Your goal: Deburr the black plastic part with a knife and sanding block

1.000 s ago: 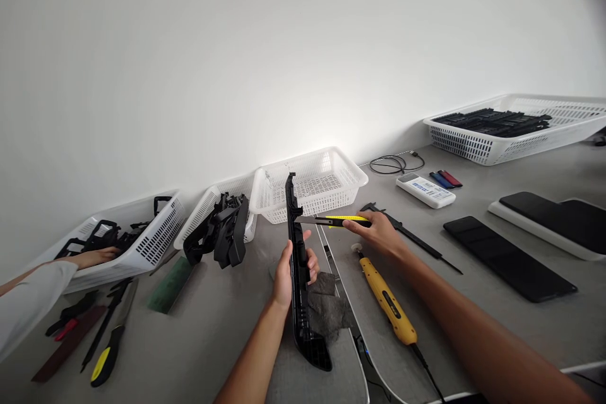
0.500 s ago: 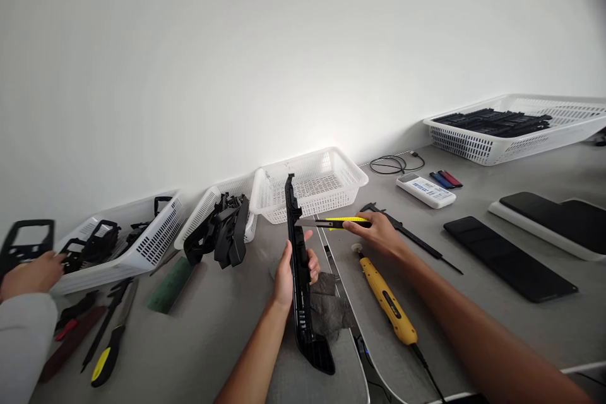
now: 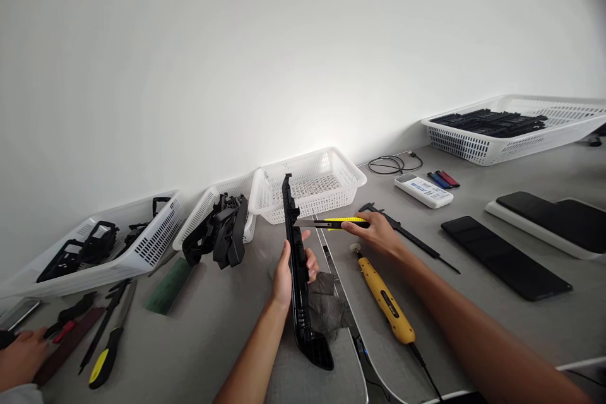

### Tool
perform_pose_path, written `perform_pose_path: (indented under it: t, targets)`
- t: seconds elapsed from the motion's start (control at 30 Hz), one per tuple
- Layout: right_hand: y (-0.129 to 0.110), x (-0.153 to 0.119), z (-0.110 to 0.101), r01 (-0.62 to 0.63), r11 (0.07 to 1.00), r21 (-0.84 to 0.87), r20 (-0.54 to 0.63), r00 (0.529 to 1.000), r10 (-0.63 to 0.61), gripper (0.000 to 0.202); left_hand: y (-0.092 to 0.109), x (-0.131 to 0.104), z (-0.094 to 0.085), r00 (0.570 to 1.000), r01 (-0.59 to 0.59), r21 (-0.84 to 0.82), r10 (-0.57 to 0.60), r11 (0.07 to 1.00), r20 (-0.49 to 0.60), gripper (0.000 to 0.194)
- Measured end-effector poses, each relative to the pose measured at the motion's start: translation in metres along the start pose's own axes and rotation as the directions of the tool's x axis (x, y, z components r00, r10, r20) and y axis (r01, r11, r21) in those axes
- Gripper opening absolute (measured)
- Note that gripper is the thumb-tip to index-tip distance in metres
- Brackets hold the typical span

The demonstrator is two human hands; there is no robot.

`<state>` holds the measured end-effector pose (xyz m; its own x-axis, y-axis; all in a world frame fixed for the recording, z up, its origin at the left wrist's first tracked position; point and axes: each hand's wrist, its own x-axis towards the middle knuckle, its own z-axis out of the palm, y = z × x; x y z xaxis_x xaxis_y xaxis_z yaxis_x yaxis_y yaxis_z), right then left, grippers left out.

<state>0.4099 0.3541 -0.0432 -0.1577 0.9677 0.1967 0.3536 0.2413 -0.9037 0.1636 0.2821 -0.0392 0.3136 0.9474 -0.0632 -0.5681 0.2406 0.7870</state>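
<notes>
A long black plastic part [image 3: 299, 290] stands roughly upright in the middle of the view, its wider foot toward me. My left hand [image 3: 296, 271] is closed around its middle, thumb on one side and fingers on the other. From the right, my right hand [image 3: 374, 230] grips a yellow and black utility knife [image 3: 336, 223], whose blade points left and reaches the part's edge above my left fingers. Whether the blade touches the plastic cannot be made out. Beneath the part lies a crumpled dark grey cloth [image 3: 331, 309].
White baskets [image 3: 353, 186] line the wall, some with black parts. A yellow rotary tool [image 3: 386, 300], caliper [image 3: 416, 238] and black phone [image 3: 506, 257] lie right. Left are a green block [image 3: 168, 285], a file [image 3: 111, 347] and another person's hand [image 3: 21, 356].
The other person's hand has moved down from the left basket to the table, and the black frame is no longer in it. My hands and the knife hold nearly the same pose.
</notes>
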Motion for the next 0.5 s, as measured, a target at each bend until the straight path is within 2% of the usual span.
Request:
perform_pose_path:
  t: [0.5]
  targets:
    - [0.0009,0.0,0.0009,0.02,1.0,-0.013,0.009,1.0,-0.02,0.061,0.0007,-0.0005,0.0022,1.0,-0.002,0.02,0.002,1.0,-0.018,0.074]
